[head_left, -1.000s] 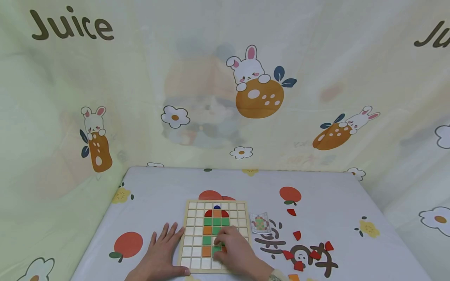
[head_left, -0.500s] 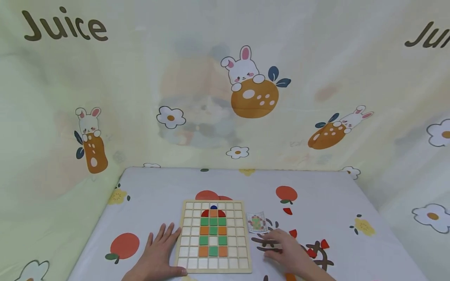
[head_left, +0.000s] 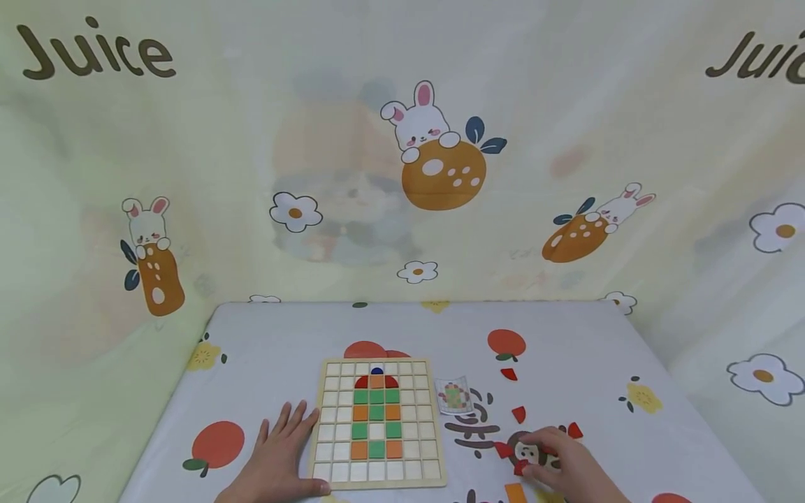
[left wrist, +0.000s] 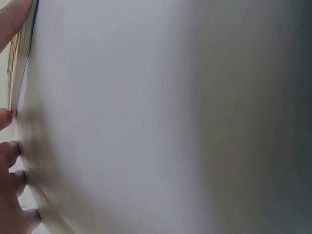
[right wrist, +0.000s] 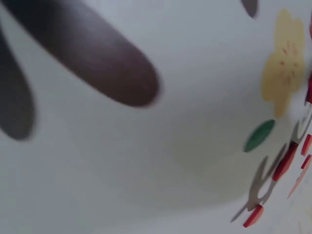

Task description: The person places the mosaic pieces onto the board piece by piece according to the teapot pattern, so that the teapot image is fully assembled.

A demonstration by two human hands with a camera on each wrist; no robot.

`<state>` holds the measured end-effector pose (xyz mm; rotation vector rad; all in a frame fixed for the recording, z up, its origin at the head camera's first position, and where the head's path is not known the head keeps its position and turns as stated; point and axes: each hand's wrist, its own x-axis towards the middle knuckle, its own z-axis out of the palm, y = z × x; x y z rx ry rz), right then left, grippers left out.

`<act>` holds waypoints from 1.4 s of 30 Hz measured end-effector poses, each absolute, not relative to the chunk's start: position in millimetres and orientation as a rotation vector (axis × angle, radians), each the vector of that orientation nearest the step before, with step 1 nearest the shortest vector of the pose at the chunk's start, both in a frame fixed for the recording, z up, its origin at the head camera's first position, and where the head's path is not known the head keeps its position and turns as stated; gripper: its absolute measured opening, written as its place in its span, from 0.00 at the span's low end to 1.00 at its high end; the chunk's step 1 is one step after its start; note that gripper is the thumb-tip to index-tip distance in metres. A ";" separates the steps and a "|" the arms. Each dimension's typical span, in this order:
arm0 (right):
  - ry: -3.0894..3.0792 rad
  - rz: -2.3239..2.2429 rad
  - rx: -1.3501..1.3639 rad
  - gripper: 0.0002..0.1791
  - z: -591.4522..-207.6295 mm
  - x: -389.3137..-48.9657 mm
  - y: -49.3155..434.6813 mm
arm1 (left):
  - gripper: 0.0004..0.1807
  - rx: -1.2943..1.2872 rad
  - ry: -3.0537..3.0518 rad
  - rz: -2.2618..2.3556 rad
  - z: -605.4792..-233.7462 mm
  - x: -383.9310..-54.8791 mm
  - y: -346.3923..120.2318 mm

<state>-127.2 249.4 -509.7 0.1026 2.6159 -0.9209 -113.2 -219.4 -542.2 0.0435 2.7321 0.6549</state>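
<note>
My left hand (head_left: 277,457) lies spread on the cloth along the left side of a light wooden grid board (head_left: 440,419), its thumb (head_left: 317,485) at the near left corner. In the left wrist view, the board's edge (left wrist: 23,68) shows beside the fingers. On the board, green tiles (head_left: 376,396), orange tiles (head_left: 394,448), two red quarter-round pieces (head_left: 361,383) and a blue half-round piece (head_left: 376,372) form a column pattern. My right hand (head_left: 566,461) reaches over loose red quarter-round pieces (head_left: 503,450), thumb and index finger apart, thumb tip right by a near red piece (head_left: 520,467).
A small card (head_left: 454,396) printed with a coloured pattern lies right of the board. More red pieces (head_left: 509,374) are scattered on the printed cloth, with an orange tile (head_left: 516,493) near the front. Upright cloth walls (head_left: 352,279) stand behind and at the sides.
My right hand has left the board's lower rows and moved right to the loose red pieces. The tiles it covered now show. My left hand keeps its place at the board.
</note>
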 end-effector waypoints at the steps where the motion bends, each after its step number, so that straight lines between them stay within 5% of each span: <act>1: 2.613 -0.912 0.105 0.24 -511.7 -126.2 250.1 | 0.73 0.045 2.732 0.658 -542.1 -113.3 -219.4; 9: 2.568 -0.894 0.086 0.23 -525.7 -116.2 249.6 | 0.72 0.040 2.724 0.671 -542.2 -112.8 -219.6; 17: 2.527 -0.851 -0.258 0.19 -533.1 -115.1 259.7 | 0.73 0.048 2.732 0.676 -543.7 -113.4 -220.7; 42: 2.576 -0.778 -0.339 0.17 -537.6 -111.8 260.6 | 0.72 0.046 2.733 0.673 -543.5 -112.8 -220.7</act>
